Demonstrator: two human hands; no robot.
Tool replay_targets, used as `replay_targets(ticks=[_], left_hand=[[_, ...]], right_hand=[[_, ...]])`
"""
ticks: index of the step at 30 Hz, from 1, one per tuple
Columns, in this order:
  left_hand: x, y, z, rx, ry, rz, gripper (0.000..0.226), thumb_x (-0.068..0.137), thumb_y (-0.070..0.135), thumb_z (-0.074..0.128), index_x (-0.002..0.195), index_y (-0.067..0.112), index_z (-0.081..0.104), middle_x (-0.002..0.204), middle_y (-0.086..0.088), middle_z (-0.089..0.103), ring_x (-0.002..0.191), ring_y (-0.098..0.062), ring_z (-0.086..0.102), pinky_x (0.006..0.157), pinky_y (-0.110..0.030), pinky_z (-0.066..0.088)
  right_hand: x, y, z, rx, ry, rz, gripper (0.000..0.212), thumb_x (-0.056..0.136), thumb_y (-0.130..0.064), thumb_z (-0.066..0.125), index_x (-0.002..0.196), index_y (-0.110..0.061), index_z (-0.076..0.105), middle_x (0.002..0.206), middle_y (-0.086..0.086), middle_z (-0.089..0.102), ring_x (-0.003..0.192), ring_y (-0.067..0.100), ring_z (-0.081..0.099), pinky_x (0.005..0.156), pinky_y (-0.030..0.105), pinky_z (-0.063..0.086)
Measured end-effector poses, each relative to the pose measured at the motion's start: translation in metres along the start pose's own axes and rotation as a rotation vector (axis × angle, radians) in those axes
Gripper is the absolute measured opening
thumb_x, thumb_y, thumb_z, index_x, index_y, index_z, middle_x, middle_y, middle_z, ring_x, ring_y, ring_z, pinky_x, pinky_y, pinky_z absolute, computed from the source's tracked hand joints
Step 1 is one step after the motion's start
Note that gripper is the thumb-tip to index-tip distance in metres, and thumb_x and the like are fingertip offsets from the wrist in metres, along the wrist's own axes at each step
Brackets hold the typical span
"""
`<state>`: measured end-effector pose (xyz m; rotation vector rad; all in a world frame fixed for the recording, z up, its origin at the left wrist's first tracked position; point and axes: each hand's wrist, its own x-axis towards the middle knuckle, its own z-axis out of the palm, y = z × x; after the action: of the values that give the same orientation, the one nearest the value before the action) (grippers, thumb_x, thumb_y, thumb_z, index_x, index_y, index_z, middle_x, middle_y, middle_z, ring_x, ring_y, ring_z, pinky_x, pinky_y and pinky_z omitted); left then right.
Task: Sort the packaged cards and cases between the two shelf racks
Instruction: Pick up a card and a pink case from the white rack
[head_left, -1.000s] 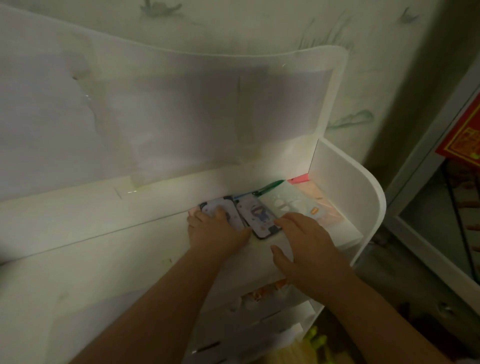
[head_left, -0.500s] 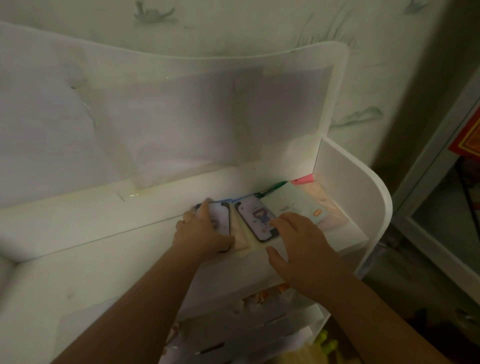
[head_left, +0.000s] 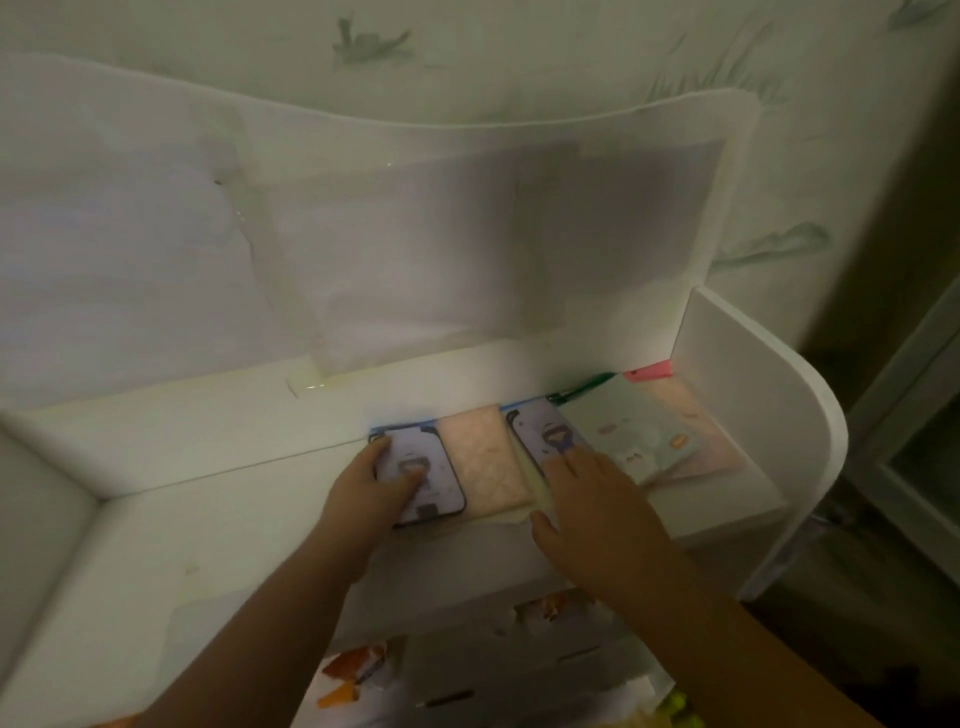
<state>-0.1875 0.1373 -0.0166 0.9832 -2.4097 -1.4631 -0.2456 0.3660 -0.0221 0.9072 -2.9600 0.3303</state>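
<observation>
Your left hand (head_left: 371, 493) has its grip on the pale lilac phone case with a dark rim and a small cartoon figure (head_left: 423, 480), fingers spread over its left edge and face, while it lies flat on the top shelf of the white rack (head_left: 234, 525). Your right hand (head_left: 597, 499) lies flat and open, fingertips pressing the second lilac cartoon case (head_left: 545, 436) and holding nothing. Just right of your left grip, touching the case, sits a pink crinkled plastic packet (head_left: 485, 465); beyond your right fingertips a pale green packaged card with a green cord (head_left: 631, 434) overlaps a pinkish packet with a red tab (head_left: 685, 410) against the side wall. The likely trouble is sliding: these wrappers look slick, so dragging the case under your left grip could push the pink packet along or nudge it toward the front edge, and from there down onto the lower tiers (head_left: 519, 649). Your right palm hangs over that edge, so a sweep could pull its case off too. The dim light also makes the two lookalike cases easy to confuse.
</observation>
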Motion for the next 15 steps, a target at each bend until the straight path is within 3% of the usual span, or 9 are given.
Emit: replay_targets(ticks=[3, 9, 15], left_hand=[[-0.012, -0.001, -0.008, -0.084, -0.001, 0.015, 0.063, 0.089, 0.032, 0.067, 0.144, 0.034, 0.035, 0.123, -0.004, 0.057, 0.089, -0.014, 0.062, 0.075, -0.032, 0.058], [-0.027, -0.004, -0.027, -0.185, 0.036, 0.028, 0.084, 0.086, 0.033, 0.07, 0.151, 0.034, 0.018, 0.114, -0.005, 0.067, 0.091, -0.018, 0.07, 0.074, -0.04, 0.061], [-0.04, -0.005, -0.042, -0.271, 0.099, 0.035, 0.054, 0.087, 0.039, 0.068, 0.136, 0.035, 0.045, 0.115, -0.001, 0.07, 0.093, -0.019, 0.072, 0.075, -0.046, 0.061]], right_hand=[[0.009, -0.013, 0.007, 0.0, -0.007, 0.036, 0.033, 0.086, -0.044, 0.047, 0.103, -0.018, 0.057, 0.104, 0.008, 0.06, 0.095, 0.027, 0.058, 0.072, 0.033, 0.041], [0.04, -0.043, 0.014, 0.08, -0.051, 0.104, 0.068, 0.088, -0.067, 0.043, 0.131, -0.015, 0.048, 0.126, 0.01, 0.058, 0.112, 0.026, 0.056, 0.092, 0.038, 0.047], [0.062, -0.059, 0.029, 0.073, -0.144, 0.161, 0.095, 0.072, -0.071, 0.065, 0.141, -0.012, 0.036, 0.14, 0.012, 0.049, 0.125, 0.03, 0.05, 0.1, 0.043, 0.045]])
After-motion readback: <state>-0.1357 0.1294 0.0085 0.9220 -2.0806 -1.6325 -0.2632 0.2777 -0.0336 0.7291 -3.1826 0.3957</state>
